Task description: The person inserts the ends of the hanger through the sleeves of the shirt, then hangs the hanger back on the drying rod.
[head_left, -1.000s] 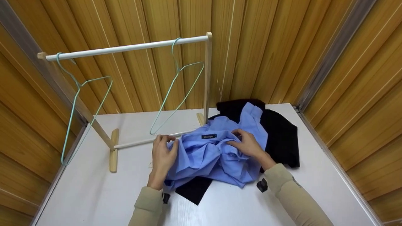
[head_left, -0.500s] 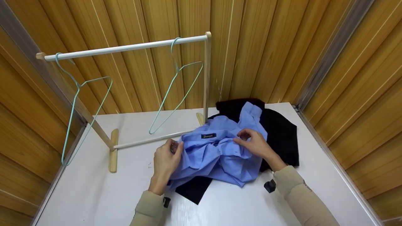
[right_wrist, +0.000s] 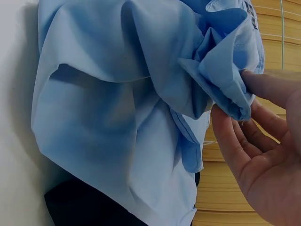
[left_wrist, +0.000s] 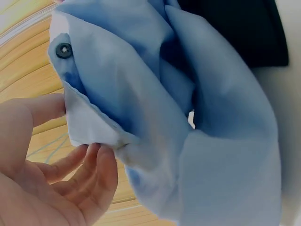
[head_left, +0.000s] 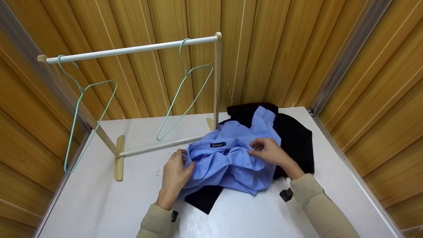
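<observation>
A light blue button-up shirt (head_left: 211, 168) lies bunched on the white table, its dark neck label (head_left: 218, 144) facing up. At its left side my left hand (head_left: 176, 173) holds the collar edge between thumb and fingers. In the left wrist view, the left hand (left_wrist: 61, 174) has a collar corner between thumb and fingertips, below a dark button (left_wrist: 64, 50). My right hand (head_left: 269, 152) grips the shirt's right side near the collar. The right wrist view shows the right hand (right_wrist: 263, 136) with folded cloth between thumb and forefinger.
Black clothing (head_left: 295, 142) lies under and behind the shirt, with a black corner (head_left: 205, 198) showing in front. At the left stands a rack (head_left: 132, 50) bearing two mint wire hangers, a left hanger (head_left: 76, 109) and a right hanger (head_left: 178, 91). Wood-look walls (head_left: 264, 49) enclose the table.
My left hand has shifted slightly right and toward me along the collar. My right hand has moved a little to the right. The shirt's collar has shifted slightly; the rack and hangers stay put.
</observation>
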`<state>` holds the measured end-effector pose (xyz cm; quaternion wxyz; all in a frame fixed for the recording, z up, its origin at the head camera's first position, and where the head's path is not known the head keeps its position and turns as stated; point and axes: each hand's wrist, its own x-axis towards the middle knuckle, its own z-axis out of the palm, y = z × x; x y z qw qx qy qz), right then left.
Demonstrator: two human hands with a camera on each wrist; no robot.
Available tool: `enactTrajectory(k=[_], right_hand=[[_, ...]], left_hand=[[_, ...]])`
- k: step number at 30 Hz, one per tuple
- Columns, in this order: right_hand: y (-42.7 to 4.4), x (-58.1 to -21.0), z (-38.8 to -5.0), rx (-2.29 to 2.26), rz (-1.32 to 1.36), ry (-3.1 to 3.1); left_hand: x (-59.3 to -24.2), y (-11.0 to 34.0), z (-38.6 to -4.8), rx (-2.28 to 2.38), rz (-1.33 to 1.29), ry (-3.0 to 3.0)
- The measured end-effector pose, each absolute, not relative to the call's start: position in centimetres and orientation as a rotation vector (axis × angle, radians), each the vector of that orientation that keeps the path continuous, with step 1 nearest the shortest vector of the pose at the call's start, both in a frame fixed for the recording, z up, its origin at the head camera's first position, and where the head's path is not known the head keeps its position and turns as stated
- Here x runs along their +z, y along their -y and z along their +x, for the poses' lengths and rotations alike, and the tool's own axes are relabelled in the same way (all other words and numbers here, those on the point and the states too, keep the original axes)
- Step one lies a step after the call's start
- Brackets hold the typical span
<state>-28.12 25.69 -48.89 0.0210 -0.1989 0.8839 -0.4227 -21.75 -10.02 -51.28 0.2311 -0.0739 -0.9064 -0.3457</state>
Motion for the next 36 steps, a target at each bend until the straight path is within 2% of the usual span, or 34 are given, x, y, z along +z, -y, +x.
enactTrajectory(k=[11, 24, 36], right_hand=[[-25.6, -47.0, -27.7, -1.363, -0.598, -2.771], [-25.1, -44.8, -27.3, -1.427, -0.418, -2.966], [-24.4, -44.7, -26.8, -1.062, -0.676, -2.920]], left_hand=[[-50.1, 11.4, -21.8, -1.020, -0.268, 2.356], [-49.4, 12.3, -22.0, -1.078, -0.378, 2.061], [-49.3, 12.3, -21.9, -1.089, -0.552, 1.968]])
